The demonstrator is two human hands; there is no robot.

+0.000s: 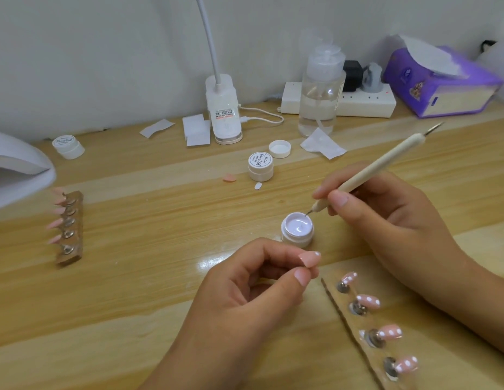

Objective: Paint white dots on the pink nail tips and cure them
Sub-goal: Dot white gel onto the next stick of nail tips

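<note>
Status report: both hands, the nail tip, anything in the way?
Right hand grips pen, point at open gel pot. Left hand pinches pink tip, one white dot on it. Nothing between.

Right hand [386, 220] holds dotting tool [372, 167] at gel pot [297, 241]; left hand [245, 291] pinches nail tip [310, 258]

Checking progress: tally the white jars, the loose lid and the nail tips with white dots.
Small white jars: 3
Loose jar lid: 1
Dotted pink nail tips on near holder: 4
Dotted pink nail tip pinched by left fingers: 1
Total: 9
</note>
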